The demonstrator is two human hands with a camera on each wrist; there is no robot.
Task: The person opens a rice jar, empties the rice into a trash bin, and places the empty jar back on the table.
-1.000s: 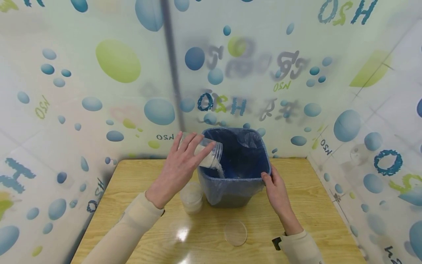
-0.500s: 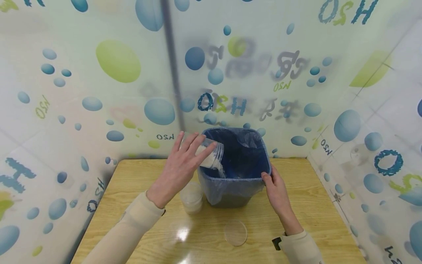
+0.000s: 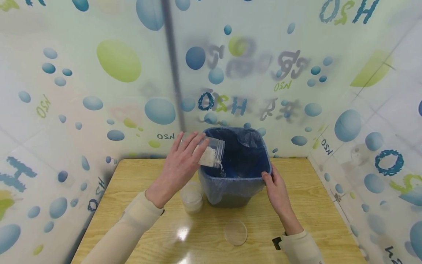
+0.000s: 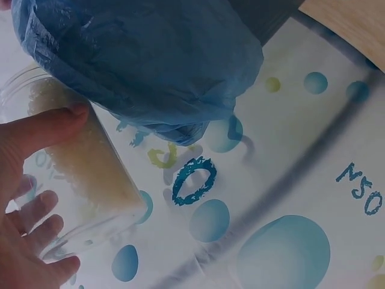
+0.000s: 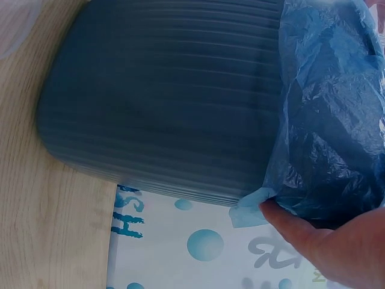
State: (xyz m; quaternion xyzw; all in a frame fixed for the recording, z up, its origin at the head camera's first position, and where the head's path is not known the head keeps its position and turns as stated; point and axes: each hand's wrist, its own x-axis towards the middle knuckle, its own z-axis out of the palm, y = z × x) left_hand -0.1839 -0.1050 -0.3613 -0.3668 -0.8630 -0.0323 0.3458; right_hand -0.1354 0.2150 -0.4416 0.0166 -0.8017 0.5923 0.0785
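My left hand (image 3: 178, 167) grips a clear screw-neck jar (image 3: 211, 154) of white grains, tipped sideways with its mouth over the near left rim of a bin. Some grains (image 3: 222, 171) are falling inside. In the left wrist view, the thumb presses along the jar (image 4: 96, 162), which still holds plenty of grains. The grey bin (image 5: 162, 102) is lined with a blue plastic bag (image 3: 227, 187) folded over its rim. At the right corner my right hand (image 3: 278, 194) grips that rim through the bag, thumb inside in the head view.
A second clear container (image 3: 192, 200) with pale contents stands just left of the bin. A clear round disc (image 3: 236, 233) lies on the wooden table (image 3: 290, 220) in front. Patterned walls (image 3: 132, 91) close in the table at the back and sides.
The jar has shifted slightly right and its neck is further over the bin. My left index finger has drawn back from the neck. The falling stream looks thinner; the right hand stays put.
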